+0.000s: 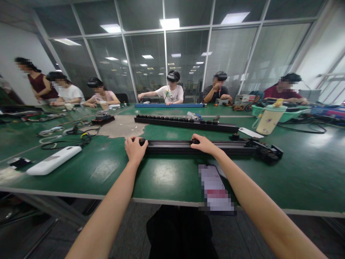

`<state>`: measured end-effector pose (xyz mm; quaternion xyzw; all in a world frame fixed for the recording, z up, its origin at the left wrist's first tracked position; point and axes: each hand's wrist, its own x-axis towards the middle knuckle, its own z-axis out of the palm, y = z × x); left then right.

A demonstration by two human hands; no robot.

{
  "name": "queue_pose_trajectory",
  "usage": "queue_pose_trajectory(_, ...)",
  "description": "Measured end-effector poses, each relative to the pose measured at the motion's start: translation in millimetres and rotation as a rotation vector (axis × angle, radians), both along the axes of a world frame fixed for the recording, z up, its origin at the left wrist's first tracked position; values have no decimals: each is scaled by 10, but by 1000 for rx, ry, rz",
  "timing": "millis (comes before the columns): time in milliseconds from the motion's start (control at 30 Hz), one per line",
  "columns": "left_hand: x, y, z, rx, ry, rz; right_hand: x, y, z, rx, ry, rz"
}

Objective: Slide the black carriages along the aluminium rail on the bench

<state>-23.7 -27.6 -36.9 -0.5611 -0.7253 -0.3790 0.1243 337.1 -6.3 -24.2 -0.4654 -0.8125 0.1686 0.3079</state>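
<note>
A long black rail (172,146) lies across the table in front of me, with a lighter strip along its top. My left hand (135,148) is closed round its left end, thumb and fingers on a dark part there. Partway along the rail, my right hand (203,143) pinches a small black block (194,141) on the top; the fingers partly hide it. Several black fittings (269,154) sit at the right end of the rail. Behind it lies a second black rail (183,124) with a row of dark knobs along its top.
A phone (217,189) lies at the table's front edge, below my right forearm. At left are a white oblong device (55,160) and cables (67,142). A cup (271,118) and green basket (296,113) stand at right. Several people sit across the green table (167,176).
</note>
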Motion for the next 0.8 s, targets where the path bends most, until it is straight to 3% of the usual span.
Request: queue_pose_trajectory(800,2,-11,-2,4,4,-6,24,17,-8,9,26,34)
